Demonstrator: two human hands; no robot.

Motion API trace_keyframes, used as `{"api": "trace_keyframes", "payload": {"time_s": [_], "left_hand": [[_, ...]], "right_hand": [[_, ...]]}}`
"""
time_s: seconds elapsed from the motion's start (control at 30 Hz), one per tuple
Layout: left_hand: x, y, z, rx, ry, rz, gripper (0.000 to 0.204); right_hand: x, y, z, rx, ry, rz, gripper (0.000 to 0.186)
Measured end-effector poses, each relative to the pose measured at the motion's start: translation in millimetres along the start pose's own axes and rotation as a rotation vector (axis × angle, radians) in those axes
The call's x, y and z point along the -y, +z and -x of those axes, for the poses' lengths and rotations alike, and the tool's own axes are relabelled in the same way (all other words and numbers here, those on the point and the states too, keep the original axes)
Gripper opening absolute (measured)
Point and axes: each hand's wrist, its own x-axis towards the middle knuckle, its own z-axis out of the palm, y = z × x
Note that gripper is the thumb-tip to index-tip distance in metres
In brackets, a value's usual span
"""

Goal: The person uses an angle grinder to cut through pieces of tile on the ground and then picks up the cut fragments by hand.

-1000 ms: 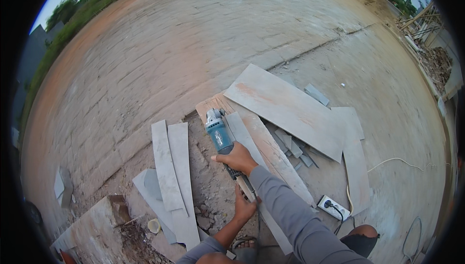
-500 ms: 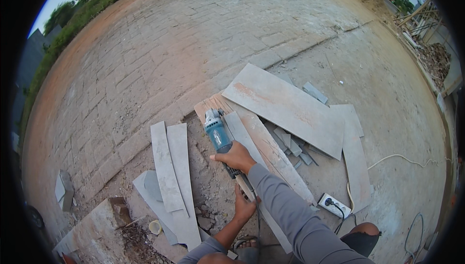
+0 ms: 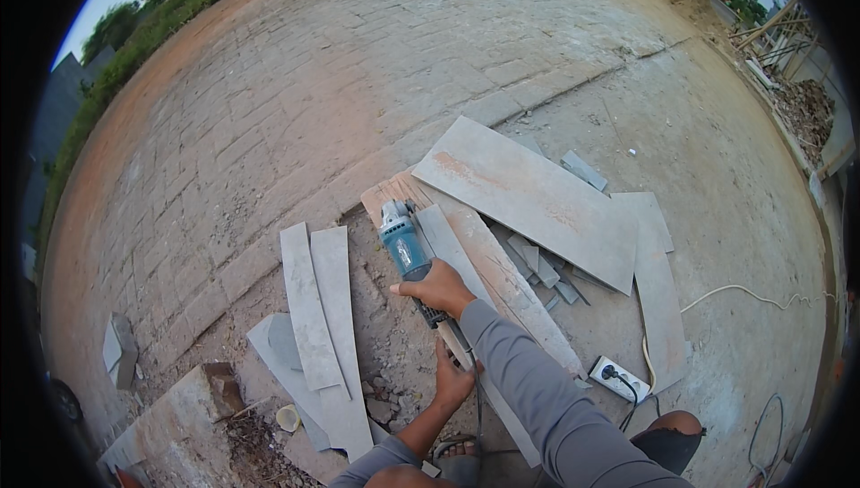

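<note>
A blue angle grinder (image 3: 405, 241) with a grey metal head lies along a long narrow strip of grey tile (image 3: 452, 241). My right hand (image 3: 436, 288) is closed around the grinder's dark rear body, thumb out to the left. Lower down, my left hand (image 3: 454, 380) is closed on the edge of a narrow pale tile strip (image 3: 456, 343), just below the grinder's rear end. Some of its fingers are hidden beneath the strip. The grinder's disc cannot be made out. Under the tile is a dusty, worn wooden plank (image 3: 502, 268).
A large grey tile (image 3: 528, 201) rests at the right over small offcuts (image 3: 537, 264). Cut tile strips (image 3: 333, 327) lie to the left. A white power strip (image 3: 620, 379) with a black plug sits near my knee. A dark cord (image 3: 479, 412) hangs beside my left hand.
</note>
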Motion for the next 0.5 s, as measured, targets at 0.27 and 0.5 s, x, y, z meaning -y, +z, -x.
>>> {"api": "trace_keyframes", "payload": {"time_s": [0.27,0.5], "left_hand": [[5.4,0.2,-1.9,-0.002,0.005,-0.019,0.102],[-8.5,1.7,2.1,-0.001,-0.041,-0.003,0.102]], "right_hand": [[0.1,-1.5,0.4,0.015,0.0,-0.041,0.086],[4.4,-5.8,4.4,0.019,0.027,-0.083,0.083]]}}
